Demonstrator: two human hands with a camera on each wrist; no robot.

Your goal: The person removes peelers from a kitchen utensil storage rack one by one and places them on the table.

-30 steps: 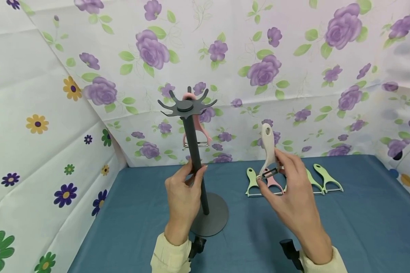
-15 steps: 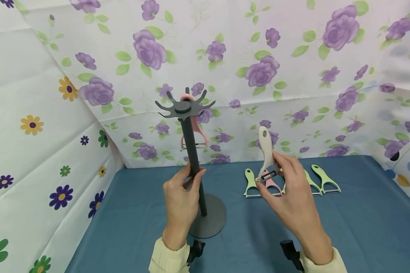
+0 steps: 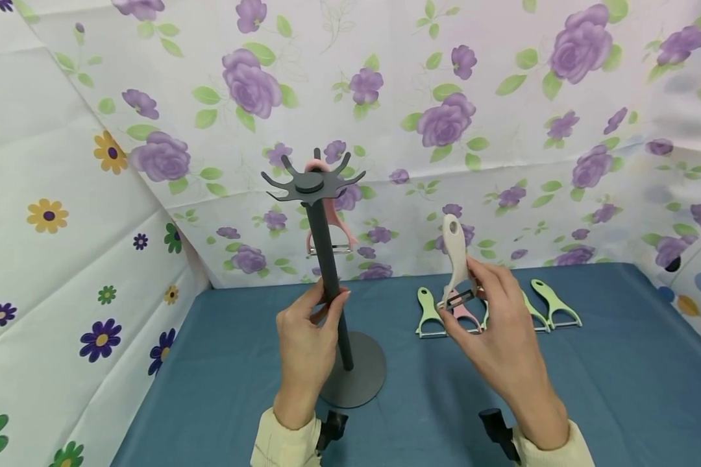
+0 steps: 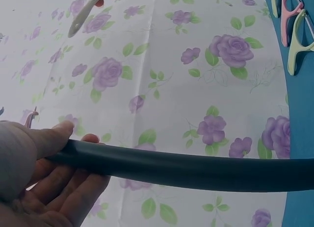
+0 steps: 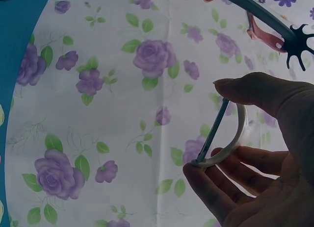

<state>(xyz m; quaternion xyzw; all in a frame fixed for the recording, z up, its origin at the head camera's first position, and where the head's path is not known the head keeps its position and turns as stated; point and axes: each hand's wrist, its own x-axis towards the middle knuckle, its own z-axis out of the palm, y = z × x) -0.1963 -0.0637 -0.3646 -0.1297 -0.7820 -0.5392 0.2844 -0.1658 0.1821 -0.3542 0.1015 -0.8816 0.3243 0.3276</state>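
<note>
My left hand (image 3: 307, 347) grips the dark grey pole of a hook stand (image 3: 325, 250) with thumb and fingers. The stand's top is a ring of upcurved hooks, and its round base sits on the table. A pink peeler (image 3: 331, 227) hangs from a hook at the back, partly hidden by the pole. In my right hand (image 3: 505, 344) a white peeler (image 3: 455, 250) is pinched at its blade end, handle pointing up, raised above the table to the right of the stand. The right wrist view shows thumb and fingers at either end of the blade (image 5: 213, 131).
Behind my right hand lies a row of peelers on the blue tablecloth (image 3: 228, 370): a green peeler (image 3: 428, 314) at the left, a pink peeler (image 3: 466, 314), and a green peeler (image 3: 555, 305) at the right end. My hand hides part of the row. A flowered cloth (image 3: 385, 130) hangs behind.
The whole scene shifts slightly left in the view. Both hands keep their holds, and the white peeler stays at nearly the same place.
</note>
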